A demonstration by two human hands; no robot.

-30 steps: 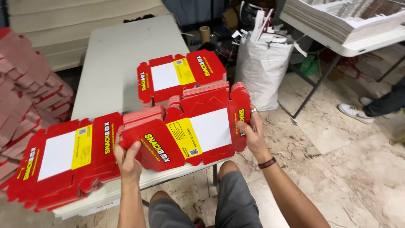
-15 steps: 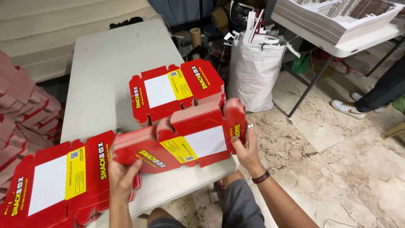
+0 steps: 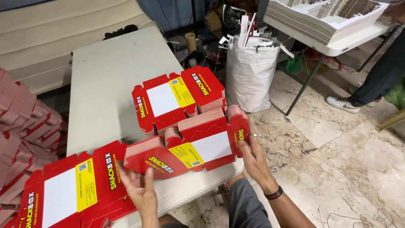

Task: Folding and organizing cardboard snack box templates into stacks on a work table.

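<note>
On the table (image 3: 101,84), three box stacks: one (image 3: 177,99) at 12 o'clock, one (image 3: 190,147) centre, one (image 3: 67,190) at 8; sack (image 3: 249,76) at 2.

A long white folding surface (image 3: 105,84) runs away ahead, pale and scuffed. Beyond its far end a cream, ribbed cushion or mattress (image 3: 63,29) lies against a dark wall. Off to the right the floor (image 3: 346,160) is beige marble tile with brown veins and a few dusty marks, lit evenly. A white woven sack (image 3: 249,76) stuffed with card offcuts stands on it near the far right corner of the surface, with a cardboard tube (image 3: 190,42) and dark clutter behind. Farther right, a second white table (image 3: 337,46) on dark metal legs bears stacks of pale flat sheets (image 3: 320,17); a person's dark trouser leg and white shoe (image 3: 342,104) stand beside it.
</note>
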